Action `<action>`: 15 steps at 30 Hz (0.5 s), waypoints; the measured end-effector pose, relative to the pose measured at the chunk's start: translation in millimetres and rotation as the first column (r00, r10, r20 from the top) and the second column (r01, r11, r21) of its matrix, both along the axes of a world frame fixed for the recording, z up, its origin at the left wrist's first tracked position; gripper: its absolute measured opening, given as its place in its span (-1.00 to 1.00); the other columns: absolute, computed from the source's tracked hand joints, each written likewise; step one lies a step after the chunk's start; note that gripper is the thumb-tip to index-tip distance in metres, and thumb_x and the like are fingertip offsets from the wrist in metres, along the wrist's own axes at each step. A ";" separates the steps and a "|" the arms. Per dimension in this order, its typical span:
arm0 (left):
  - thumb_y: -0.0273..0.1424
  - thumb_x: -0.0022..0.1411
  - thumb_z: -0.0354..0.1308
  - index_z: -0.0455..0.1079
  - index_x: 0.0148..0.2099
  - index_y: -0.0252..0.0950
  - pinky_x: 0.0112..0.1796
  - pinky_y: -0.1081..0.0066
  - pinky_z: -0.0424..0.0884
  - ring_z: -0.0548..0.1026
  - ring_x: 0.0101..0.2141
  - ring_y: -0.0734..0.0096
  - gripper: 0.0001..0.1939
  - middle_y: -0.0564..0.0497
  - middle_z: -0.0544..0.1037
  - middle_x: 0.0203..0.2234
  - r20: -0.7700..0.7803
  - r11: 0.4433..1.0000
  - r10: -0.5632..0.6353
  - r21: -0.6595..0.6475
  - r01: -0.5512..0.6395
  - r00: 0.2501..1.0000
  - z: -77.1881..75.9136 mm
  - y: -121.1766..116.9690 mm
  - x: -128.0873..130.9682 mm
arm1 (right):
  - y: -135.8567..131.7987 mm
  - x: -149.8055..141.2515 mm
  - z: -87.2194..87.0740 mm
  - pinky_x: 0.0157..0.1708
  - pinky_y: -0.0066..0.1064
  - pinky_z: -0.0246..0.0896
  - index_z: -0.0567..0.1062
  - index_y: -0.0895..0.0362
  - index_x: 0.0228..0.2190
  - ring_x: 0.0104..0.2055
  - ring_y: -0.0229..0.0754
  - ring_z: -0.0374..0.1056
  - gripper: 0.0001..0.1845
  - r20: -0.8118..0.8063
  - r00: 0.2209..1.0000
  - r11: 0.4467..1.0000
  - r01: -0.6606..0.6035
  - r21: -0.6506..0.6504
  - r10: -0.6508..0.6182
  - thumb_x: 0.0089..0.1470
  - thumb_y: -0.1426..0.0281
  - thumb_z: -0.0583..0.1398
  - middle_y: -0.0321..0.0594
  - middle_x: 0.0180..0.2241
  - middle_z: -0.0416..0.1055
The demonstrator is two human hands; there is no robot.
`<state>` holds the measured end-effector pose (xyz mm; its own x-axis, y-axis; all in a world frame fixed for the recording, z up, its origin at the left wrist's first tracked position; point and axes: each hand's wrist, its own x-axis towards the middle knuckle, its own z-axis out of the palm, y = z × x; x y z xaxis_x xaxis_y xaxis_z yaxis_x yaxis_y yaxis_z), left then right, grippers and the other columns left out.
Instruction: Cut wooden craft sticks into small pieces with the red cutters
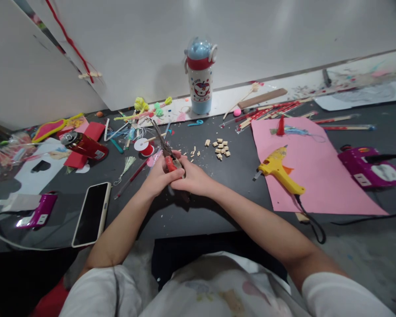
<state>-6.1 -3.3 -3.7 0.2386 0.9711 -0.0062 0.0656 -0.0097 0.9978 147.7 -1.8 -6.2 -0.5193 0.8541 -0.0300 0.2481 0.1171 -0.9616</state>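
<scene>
Both my hands meet at the middle of the dark table around a pair of red-handled shears, whose long metal jaws point up and away to the left. My left hand wraps the handles from the left, its thumb across them. My right hand closes on them from the other side; its far fingers are partly hidden. Just beyond my hands lie small cut wooden pieces in a cluster, with thin slivers nearer my fingers. A spool of red thread stands left of the jaws.
A bottle stands at the back. On the right, a yellow glue gun rests on pink paper, near a purple power strip. Chopsticks lie behind. On the left are a phone and a tipped can.
</scene>
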 end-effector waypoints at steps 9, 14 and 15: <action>-0.08 0.14 0.18 0.33 -0.01 -0.18 -0.17 0.35 0.49 0.53 -0.17 0.35 -0.57 -0.06 0.52 -0.15 0.076 0.865 0.292 0.404 -0.297 0.953 10.2 19.0 -21.3 | 0.2 5.3 7.8 -0.25 -0.26 0.26 0.31 0.13 -0.20 -0.23 -0.10 0.36 -0.45 0.038 0.997 0.998 0.064 -0.003 -0.063 -0.16 0.05 0.24 -0.18 -0.23 0.41; -0.26 0.19 0.18 0.33 0.05 -0.18 -0.15 0.35 0.46 0.53 -0.18 0.38 -0.63 -0.03 0.52 -0.15 -0.162 0.637 0.522 0.727 -0.256 0.837 9.3 22.6 -35.0 | -1.8 6.5 10.4 -0.26 -0.30 0.25 0.29 0.14 -0.16 -0.22 -0.12 0.34 -0.41 0.065 0.997 0.998 0.047 0.042 -0.050 -0.17 0.06 0.25 -0.16 -0.19 0.38; -0.27 0.20 0.17 0.36 0.03 -0.19 -0.17 0.36 0.46 0.54 -0.22 0.40 -0.65 -0.02 0.53 -0.18 -0.212 0.600 0.573 0.766 -0.230 0.791 8.7 22.5 -37.7 | -2.4 6.2 10.6 -0.25 -0.30 0.25 0.29 0.15 -0.16 -0.22 -0.12 0.34 -0.41 0.071 0.997 0.998 0.040 0.055 -0.044 -0.17 0.07 0.25 -0.15 -0.18 0.38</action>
<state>-43.8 19.2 5.0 -0.0378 0.7233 0.6895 0.6195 -0.5245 0.5841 153.9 -4.3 4.4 -0.4813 0.8763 -0.0194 0.3219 0.1561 -0.9338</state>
